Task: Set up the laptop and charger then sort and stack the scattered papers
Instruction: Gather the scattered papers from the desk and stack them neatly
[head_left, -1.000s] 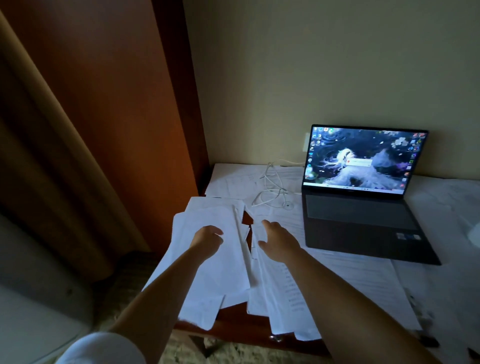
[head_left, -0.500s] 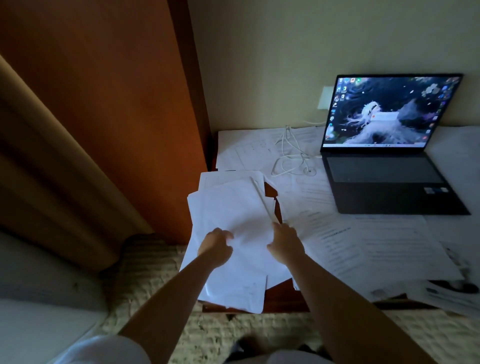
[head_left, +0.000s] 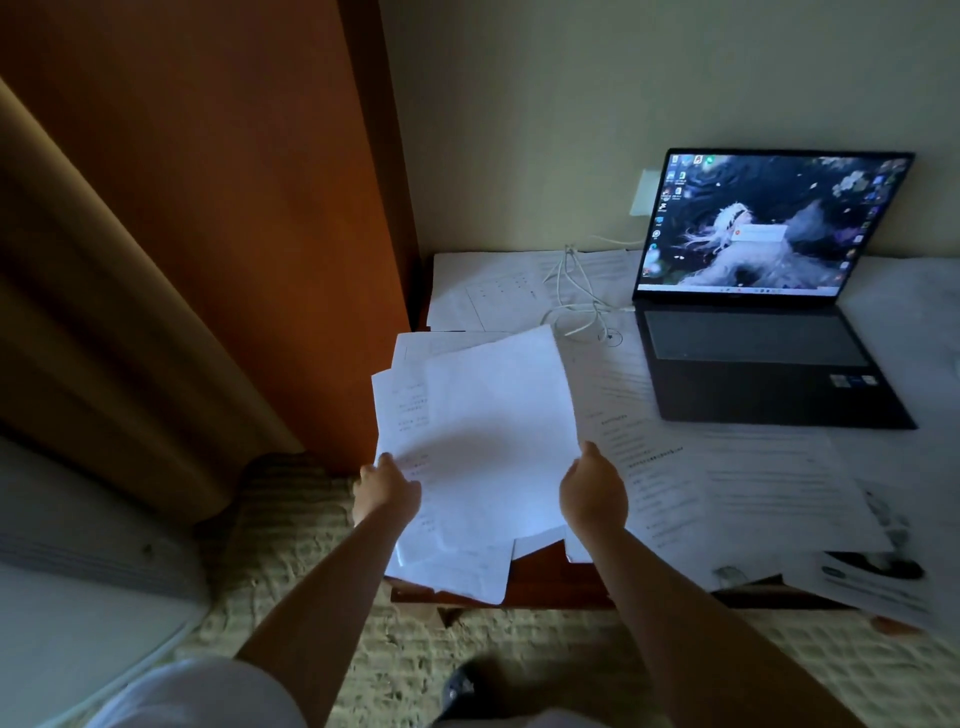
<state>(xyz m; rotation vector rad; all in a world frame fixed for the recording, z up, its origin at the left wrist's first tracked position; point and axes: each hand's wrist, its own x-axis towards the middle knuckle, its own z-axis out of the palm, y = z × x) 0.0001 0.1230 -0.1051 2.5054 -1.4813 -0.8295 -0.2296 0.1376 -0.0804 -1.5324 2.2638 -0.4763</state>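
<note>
At the near left corner of the bench (head_left: 540, 577), a loose bundle of papers (head_left: 493, 447) is held between the person's two hands. Its left edge is gripped by the left hand (head_left: 387, 491), thumb on top and fingers curled underneath. On the bundle's right edge the right hand (head_left: 592, 493) does the same, with its thumb pointing up along the sheet. Several sheets fan out unevenly, the lowest ones hanging past the bench's front edge. More printed sheets (head_left: 727, 483) lie spread flat over the bench to the right of the hands, some overhanging the front edge; their lines of print are too small and dim to read. Behind them an open laptop (head_left: 769, 312) stands against the wall, its screen lit with a desktop picture and rows of icons whose labels cannot be made out. A white charger cable (head_left: 576, 296) lies coiled just left of the laptop, on top of more papers, and runs up toward a white wall socket (head_left: 644, 192). Nothing here serves as a container.
</note>
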